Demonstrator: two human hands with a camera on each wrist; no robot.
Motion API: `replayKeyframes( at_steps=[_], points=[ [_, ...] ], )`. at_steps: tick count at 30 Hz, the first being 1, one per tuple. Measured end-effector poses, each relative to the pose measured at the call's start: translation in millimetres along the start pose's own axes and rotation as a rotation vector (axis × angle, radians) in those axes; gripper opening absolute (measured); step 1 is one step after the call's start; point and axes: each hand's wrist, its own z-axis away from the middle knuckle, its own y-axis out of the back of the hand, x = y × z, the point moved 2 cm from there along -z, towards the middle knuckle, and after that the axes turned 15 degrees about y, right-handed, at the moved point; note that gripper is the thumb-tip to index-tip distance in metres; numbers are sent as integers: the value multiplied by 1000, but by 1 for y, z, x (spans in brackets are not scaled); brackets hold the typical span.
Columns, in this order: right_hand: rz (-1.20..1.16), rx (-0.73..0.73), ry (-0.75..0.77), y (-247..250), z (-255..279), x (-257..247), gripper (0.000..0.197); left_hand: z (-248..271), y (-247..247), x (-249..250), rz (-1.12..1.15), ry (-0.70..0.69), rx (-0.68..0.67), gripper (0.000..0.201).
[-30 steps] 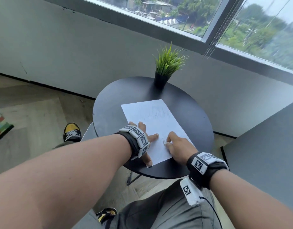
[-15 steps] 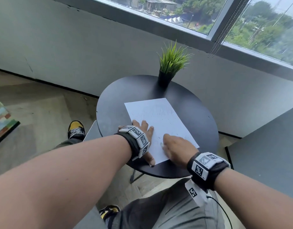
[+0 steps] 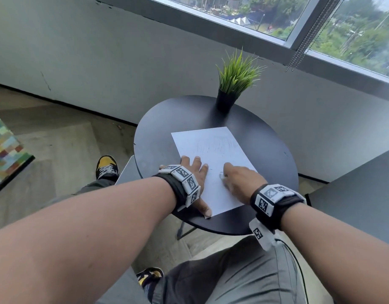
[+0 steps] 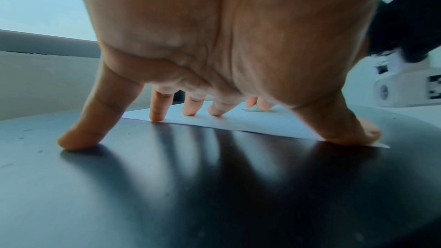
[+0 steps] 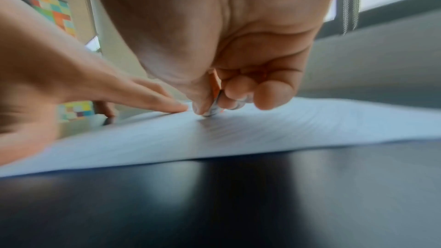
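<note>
A white sheet of paper (image 3: 211, 148) with faint pencil marks lies on a round black table (image 3: 158, 137). My left hand (image 3: 199, 172) presses its near left corner flat with spread, straight fingers (image 4: 157, 108); the thumb pins the near corner and the little finger rests on the bare table (image 4: 214, 186). My right hand (image 3: 223, 175) is curled, and thumb and fingers pinch a small white and orange eraser (image 5: 213, 108) whose tip touches the paper (image 5: 262, 131) just right of the left fingers. The right wrist view is motion-blurred.
A small potted grass plant (image 3: 235, 84) stands at the table's far edge. A grey wall and a window lie beyond it. A dark grey surface (image 3: 353, 194) is on the right, and a colourful rug (image 3: 5, 148) lies on the wooden floor at left. My knees are under the near edge.
My right hand has slid with the eraser away from me along the paper. The left index finger, earlier angled toward the right hand, now points away with the others.
</note>
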Motion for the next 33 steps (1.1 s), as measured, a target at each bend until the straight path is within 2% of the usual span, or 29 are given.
replayKeyframes(
  at_steps=[2, 5, 6, 10, 11, 13, 15, 16, 19, 20, 24, 25, 28, 29, 33],
  points=[
    [11, 21, -12, 1, -3, 2, 17, 0, -1, 0, -2, 6, 0, 150],
    [16, -86, 203, -13, 4, -34, 9, -3, -1, 1, 19, 0, -31, 155],
    [7, -103, 232, -15, 7, -37, 9, -4, 0, 1, 19, -4, -38, 157],
    [-19, 12, -21, 0, -4, 0, 22, -4, 0, 1, 3, 3, -8, 161],
    [-23, 21, -20, -1, -5, -1, 20, -3, -1, 1, 4, 1, 2, 160],
    [-40, -1, 91, -8, -4, -21, 18, -3, -1, 1, 23, -8, -8, 161],
    [-87, -42, 190, -18, 1, -38, 28, -3, 0, -1, 39, -13, -27, 161],
    [-102, -31, 139, -14, -1, -33, 27, -3, 0, -1, 38, -13, -25, 161],
    [-143, 50, -140, 2, -10, 0, 26, -2, -3, -2, 20, -6, 6, 162],
    [-138, 59, -150, 3, -10, 1, 26, -2, -4, -2, 18, -8, 5, 162],
    [-131, -31, 57, -8, -4, -35, 29, -3, -3, -3, 25, -14, -33, 160],
    [-135, -32, 37, -7, -5, -32, 29, -4, -2, -2, 23, -14, -32, 160],
    [-132, 74, -147, 3, -13, -6, 25, -3, -2, -1, 11, -2, -15, 163],
    [-123, 95, -151, 3, -14, -5, 24, -3, -3, -1, 9, -2, -15, 163],
    [-160, -22, 52, -13, -2, -28, 22, -3, 0, 0, 5, -8, -32, 155]
  ],
)
